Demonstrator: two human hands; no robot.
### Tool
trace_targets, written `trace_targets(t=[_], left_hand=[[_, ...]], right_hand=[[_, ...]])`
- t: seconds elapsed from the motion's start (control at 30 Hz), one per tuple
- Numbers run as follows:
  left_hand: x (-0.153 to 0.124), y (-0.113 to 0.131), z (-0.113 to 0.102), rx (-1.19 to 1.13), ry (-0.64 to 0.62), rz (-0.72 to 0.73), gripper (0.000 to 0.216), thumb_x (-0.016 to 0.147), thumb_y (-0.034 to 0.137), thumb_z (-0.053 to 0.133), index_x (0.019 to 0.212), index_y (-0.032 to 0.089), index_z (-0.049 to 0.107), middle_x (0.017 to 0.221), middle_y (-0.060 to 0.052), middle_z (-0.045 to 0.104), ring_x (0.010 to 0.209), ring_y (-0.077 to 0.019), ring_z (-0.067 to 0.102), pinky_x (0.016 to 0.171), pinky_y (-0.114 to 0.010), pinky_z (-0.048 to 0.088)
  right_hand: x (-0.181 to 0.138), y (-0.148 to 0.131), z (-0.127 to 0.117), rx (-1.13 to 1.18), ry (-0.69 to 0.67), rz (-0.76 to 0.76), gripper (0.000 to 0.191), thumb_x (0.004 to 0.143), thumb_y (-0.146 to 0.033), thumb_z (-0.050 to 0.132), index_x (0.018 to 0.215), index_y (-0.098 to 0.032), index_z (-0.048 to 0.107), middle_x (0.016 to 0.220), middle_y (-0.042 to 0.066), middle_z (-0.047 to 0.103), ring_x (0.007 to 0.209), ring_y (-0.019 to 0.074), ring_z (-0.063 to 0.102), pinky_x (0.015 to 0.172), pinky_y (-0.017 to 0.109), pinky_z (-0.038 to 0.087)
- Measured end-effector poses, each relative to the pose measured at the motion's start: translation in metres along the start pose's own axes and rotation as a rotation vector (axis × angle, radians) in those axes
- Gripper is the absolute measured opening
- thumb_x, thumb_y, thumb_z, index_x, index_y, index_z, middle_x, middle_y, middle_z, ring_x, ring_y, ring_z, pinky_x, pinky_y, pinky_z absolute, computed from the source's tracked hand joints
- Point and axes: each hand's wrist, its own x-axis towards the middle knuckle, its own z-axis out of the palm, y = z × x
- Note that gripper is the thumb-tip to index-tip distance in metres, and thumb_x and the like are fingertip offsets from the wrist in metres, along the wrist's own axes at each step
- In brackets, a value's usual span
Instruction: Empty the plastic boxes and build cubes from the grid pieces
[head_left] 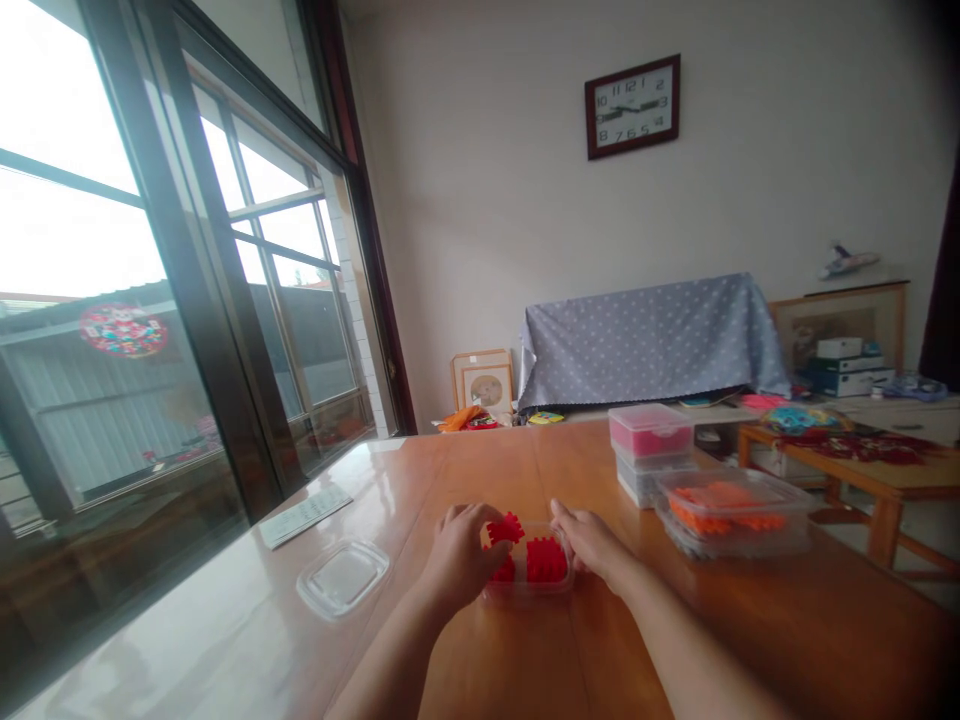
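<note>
A clear plastic container point(529, 590) with red toothed plastic pieces point(546, 560) in it sits on the wooden table in front of me. My left hand point(466, 550) is closed over its left side, fingers and thumb pinching a red toothed piece point(505, 527) at the level of the rim. At the right wall of the container is my right hand point(592, 540), its thumb up along the rim and its fingers partly hidden behind the side. To the left, a clear lid point(343, 578) lies flat on the table.
Right of my hands stand stacked clear boxes, one with pink contents point(651, 432), and a wider container with orange toothed pieces point(724, 505). A pale printed sheet point(307, 515) lies at the table's left edge, near the glass door point(225, 280). A low wooden bench point(892, 470) stands beyond.
</note>
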Motion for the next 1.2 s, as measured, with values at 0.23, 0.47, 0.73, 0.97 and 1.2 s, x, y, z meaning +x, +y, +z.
trace_targets(t=[0.23,0.47,0.73,0.97,1.2], left_hand=[[0.011,0.022,0.036,0.041,-0.111,0.08,0.025,0.077,0.035,0.069,0.101,0.029,0.072,0.104,-0.004,0.073,0.113,-0.03,0.056,0.105,-0.049,0.036],[0.004,0.027,0.04,0.068,-0.116,0.104,0.023,0.087,0.032,0.056,0.101,0.034,0.074,0.102,-0.004,0.073,0.117,-0.0303,0.054,0.116,-0.062,0.014],[-0.004,0.034,0.034,0.069,-0.171,0.162,0.021,0.089,0.028,0.052,0.086,0.032,0.073,0.094,-0.002,0.074,0.109,-0.0274,0.056,0.116,-0.068,0.002],[-0.019,0.028,0.022,0.024,0.035,0.117,0.027,0.098,0.042,0.047,0.102,0.032,0.071,0.109,-0.004,0.074,0.117,-0.0274,0.057,0.12,-0.063,0.001],[-0.039,-0.028,0.012,0.14,0.375,-0.007,0.026,0.099,0.04,0.046,0.101,0.03,0.069,0.11,-0.003,0.073,0.113,-0.0253,0.06,0.12,-0.056,0.015]], right_hand=[[-0.001,-0.002,-0.001,0.002,-0.003,0.016,0.064,0.088,-0.078,0.038,0.08,-0.019,0.063,0.052,-0.002,0.055,0.043,0.0142,0.051,0.042,0.025,0.038],[0.001,-0.001,-0.003,0.021,0.006,0.005,0.058,0.089,-0.075,0.041,0.078,-0.021,0.059,0.053,-0.002,0.056,0.044,0.0139,0.052,0.043,0.024,0.04],[0.004,0.001,-0.003,0.006,0.009,-0.034,0.055,0.091,-0.07,0.042,0.078,-0.02,0.061,0.055,-0.002,0.056,0.048,0.0142,0.053,0.043,0.023,0.039],[0.009,0.005,-0.004,-0.042,0.03,-0.052,0.054,0.093,-0.068,0.039,0.08,-0.02,0.061,0.054,-0.002,0.056,0.047,0.0137,0.053,0.044,0.022,0.037],[0.007,0.001,-0.001,-0.068,0.023,-0.019,0.053,0.094,-0.067,0.042,0.076,-0.021,0.06,0.049,-0.004,0.052,0.041,0.012,0.048,0.043,0.022,0.035]])
